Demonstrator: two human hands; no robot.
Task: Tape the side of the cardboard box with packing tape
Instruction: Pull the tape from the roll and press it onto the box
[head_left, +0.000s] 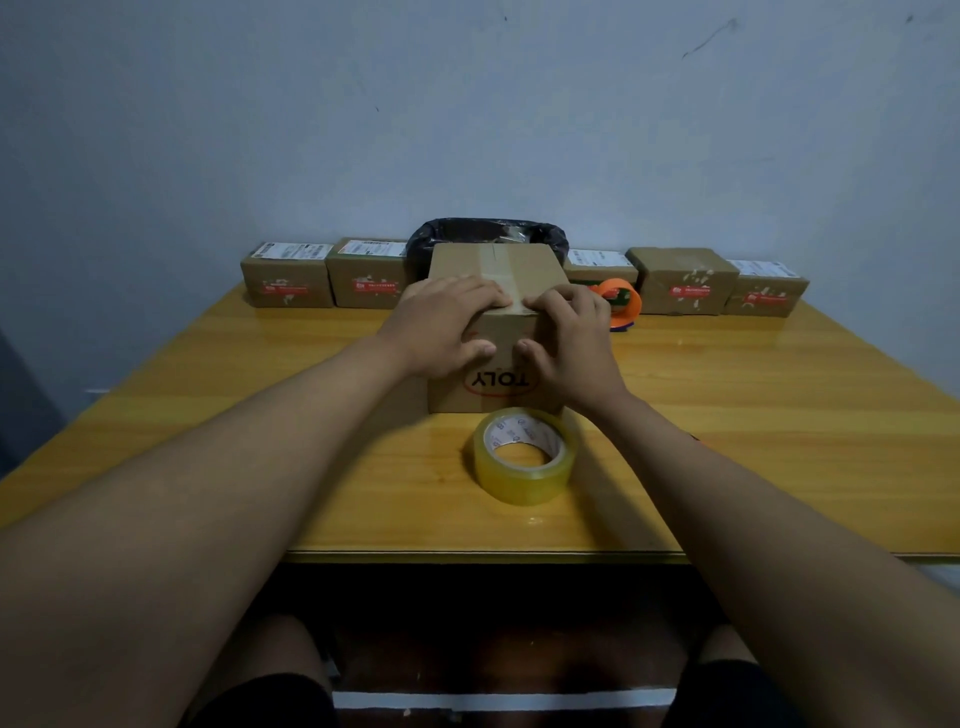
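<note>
A brown cardboard box (524, 262) with an upside-down red "TOLY" logo stands in the middle of the wooden table. A strip of clear tape runs along its top seam and over the near edge. My left hand (441, 325) and my right hand (569, 343) lie flat on the box's near top edge, fingers spread and pressing the tape down, thumbs on the front face. A roll of clear packing tape (524, 454) lies flat on the table just in front of the box, apart from both hands.
An orange tape dispenser (621, 301) sits right of the box. Several small labelled cardboard boxes (288, 278) line the table's far edge against the wall, with a black-lined bin (483, 234) among them. The table's near edge (483, 555) is below my forearms.
</note>
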